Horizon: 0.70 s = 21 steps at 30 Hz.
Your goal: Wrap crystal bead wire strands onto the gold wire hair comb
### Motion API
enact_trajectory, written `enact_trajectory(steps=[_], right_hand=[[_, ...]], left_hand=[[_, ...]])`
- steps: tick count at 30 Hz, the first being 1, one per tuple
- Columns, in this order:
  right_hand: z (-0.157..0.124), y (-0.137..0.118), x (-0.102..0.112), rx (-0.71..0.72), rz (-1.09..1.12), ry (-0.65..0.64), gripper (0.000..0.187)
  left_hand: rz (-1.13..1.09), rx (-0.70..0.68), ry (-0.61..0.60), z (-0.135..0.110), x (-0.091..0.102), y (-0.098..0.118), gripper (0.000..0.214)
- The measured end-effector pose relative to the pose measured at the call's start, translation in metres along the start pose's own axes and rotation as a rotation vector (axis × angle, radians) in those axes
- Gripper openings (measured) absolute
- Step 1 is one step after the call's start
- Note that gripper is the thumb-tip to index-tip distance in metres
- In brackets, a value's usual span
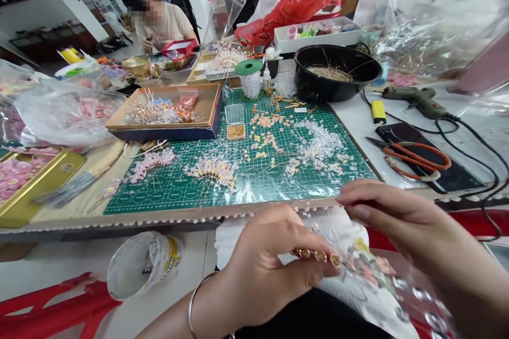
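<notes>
In front of my lap, my left hand (282, 262) pinches the gold looped edge of a beaded hair ornament (369, 267) between thumb and fingers. Clear beads and small yellow and peach flowers spread from it to the right, partly blurred. My right hand (392, 212) is raised above that spray, close to the table's front edge. Its thumb and fingertips are pressed together; whatever they hold is too small or blurred to make out. On the green cutting mat (170, 190) lie a beaded hair comb (214, 172) and a pink one (151, 164).
Loose clear beads (318, 140) and peach flower pieces (266, 124) lie on the mat. Behind stand a spool (251, 82), a shallow box (167, 130) and a black basin (338, 71). Pliers (417, 156), a phone and a glue gun (417, 98) lie right. Another person sits across.
</notes>
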State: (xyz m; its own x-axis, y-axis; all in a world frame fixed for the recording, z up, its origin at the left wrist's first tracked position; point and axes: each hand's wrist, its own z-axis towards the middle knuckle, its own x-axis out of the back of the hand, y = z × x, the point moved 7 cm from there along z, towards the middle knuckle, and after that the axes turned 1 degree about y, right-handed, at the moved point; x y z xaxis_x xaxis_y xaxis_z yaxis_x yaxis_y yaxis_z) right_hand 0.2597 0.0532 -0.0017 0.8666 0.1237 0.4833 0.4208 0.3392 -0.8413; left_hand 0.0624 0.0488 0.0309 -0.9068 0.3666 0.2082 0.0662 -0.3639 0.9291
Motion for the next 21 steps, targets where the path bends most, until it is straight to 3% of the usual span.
enact_trajectory(steps=[2, 4, 10, 16, 21], right_hand=[[0.013, 0.001, -0.010, 0.058, 0.252, -0.124, 0.020], [0.018, -0.003, -0.018, 0.111, 0.366, -0.190, 0.018], [0.017, -0.019, -0.040, 0.095, 0.740, -0.402, 0.015], [0.013, -0.013, -0.050, -0.006, 0.826, -0.414, 0.019], [0.005, 0.004, -0.054, -0.087, 0.756, -0.300, 0.024]], left_hand=[[-0.033, -0.086, -0.033, 0.000, -0.006, 0.005, 0.005], [-0.086, -0.090, -0.036, 0.000, -0.010, 0.003, 0.008], [-0.386, 0.264, -0.081, -0.003, -0.023, -0.022, 0.013], [-0.641, 0.540, -0.122, -0.010, -0.039, -0.036, 0.018], [-0.672, 0.706, -0.019, -0.018, -0.038, -0.050, 0.022]])
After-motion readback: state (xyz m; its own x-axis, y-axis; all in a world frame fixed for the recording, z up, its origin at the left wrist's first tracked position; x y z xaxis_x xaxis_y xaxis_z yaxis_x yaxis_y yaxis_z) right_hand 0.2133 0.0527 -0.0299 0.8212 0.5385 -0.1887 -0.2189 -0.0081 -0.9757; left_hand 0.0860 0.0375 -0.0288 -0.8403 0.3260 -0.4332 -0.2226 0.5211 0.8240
